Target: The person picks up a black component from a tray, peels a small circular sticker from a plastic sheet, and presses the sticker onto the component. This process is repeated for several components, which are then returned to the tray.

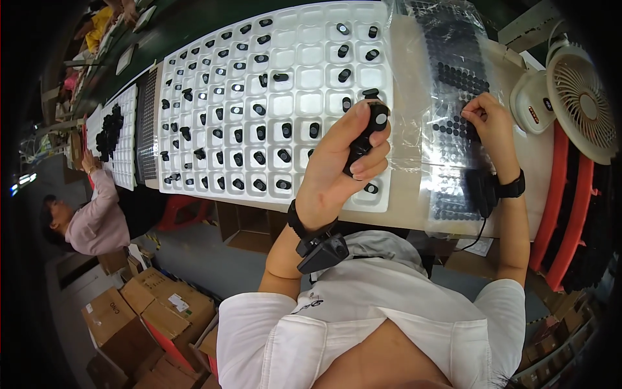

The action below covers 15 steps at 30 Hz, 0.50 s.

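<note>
Head view, the only one: grasps black oblong device (380, 120) in L hand (337, 155), up over R side of white compartment tray (310, 58). Has L grip curled narrow around device, thumb on one side & fingers on other. Shows pale round spot on upper end, facing cam. Slants along long axis: upper end away from body & a bit R, lower end back twd body & L. Can't tell if lower black part is same unit or a 2nd one.

Rests R hand (490, 120) at black round discs (447, 128), laid in rows w/ clear plastic film (409, 84) about them. Has R fingertips drawn close together right at disc rows; can't tell whether pinched on a disc or just touching.

Key relation: puts held device L of R hand, approx level w/ it in view, well apart, w/ clear film & tray edge btwn. Leaves L hand nearest device (holding it), R hand nearest discs.

Also has more black devices (285, 155) in tray compartments, mostly one apiece, some compartments bare. Includes beige tabletop (405, 185) under all, white fan (583, 97) beyond R hand, co-worker (97, 220) far L.
</note>
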### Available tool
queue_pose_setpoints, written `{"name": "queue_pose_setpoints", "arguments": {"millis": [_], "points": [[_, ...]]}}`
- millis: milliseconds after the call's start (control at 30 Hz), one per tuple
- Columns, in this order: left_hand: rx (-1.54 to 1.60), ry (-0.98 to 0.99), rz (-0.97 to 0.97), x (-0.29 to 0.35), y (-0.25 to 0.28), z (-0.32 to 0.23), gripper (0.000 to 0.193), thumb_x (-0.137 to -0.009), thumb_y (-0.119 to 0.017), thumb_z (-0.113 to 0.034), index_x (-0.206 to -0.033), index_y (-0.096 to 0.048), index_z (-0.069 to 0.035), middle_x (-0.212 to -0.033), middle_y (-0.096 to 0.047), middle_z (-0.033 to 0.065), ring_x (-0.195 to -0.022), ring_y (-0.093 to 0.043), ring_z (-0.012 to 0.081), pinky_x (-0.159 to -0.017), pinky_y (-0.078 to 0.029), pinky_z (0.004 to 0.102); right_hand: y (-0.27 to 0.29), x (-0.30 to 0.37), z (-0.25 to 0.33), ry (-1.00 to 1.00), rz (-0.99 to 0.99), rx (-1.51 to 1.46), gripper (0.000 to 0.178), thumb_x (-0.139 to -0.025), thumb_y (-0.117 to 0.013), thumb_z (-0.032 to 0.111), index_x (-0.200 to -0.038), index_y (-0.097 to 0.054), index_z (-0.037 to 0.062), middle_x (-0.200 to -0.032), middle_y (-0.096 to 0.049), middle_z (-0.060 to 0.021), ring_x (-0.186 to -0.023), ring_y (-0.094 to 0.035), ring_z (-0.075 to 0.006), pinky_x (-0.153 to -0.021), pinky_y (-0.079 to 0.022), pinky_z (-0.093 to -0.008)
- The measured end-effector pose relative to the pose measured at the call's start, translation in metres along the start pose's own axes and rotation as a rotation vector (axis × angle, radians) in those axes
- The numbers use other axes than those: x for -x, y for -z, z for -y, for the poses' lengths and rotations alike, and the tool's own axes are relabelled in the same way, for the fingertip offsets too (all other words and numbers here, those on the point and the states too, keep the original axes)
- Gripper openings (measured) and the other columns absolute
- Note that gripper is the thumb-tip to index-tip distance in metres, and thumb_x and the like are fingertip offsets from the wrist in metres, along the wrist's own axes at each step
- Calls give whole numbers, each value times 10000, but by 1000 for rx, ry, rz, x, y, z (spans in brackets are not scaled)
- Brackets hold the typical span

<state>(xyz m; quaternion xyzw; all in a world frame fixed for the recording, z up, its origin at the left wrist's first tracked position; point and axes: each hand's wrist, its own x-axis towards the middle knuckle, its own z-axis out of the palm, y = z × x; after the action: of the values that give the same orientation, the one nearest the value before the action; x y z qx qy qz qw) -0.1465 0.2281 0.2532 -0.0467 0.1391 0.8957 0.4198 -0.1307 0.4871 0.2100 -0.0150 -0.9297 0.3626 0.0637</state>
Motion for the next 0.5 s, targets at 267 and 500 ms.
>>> {"name": "queue_pose_setpoints", "arguments": {"millis": [267,500], "points": [[-121,5,6,3,-1,1,241,-865,-357,-243,-857,-404,-6,-664,-370,29,-373,-261,43,-355,-244,169,0,0,4,-88,87,27,62,-680,-572,20,-688,-514,1,-638,-478,-29,-564,-437,-97,-534,-364,-219],[-123,49,17,10,-6,8,261,-870,-330,-244,-855,-400,7,-624,-349,19,-347,-245,45,-339,-241,175,10,-7,-11,-259,233,-253,54,-709,-558,47,-678,-518,28,-764,-536,-4,-653,-472,-70,-601,-395,-213]]}}
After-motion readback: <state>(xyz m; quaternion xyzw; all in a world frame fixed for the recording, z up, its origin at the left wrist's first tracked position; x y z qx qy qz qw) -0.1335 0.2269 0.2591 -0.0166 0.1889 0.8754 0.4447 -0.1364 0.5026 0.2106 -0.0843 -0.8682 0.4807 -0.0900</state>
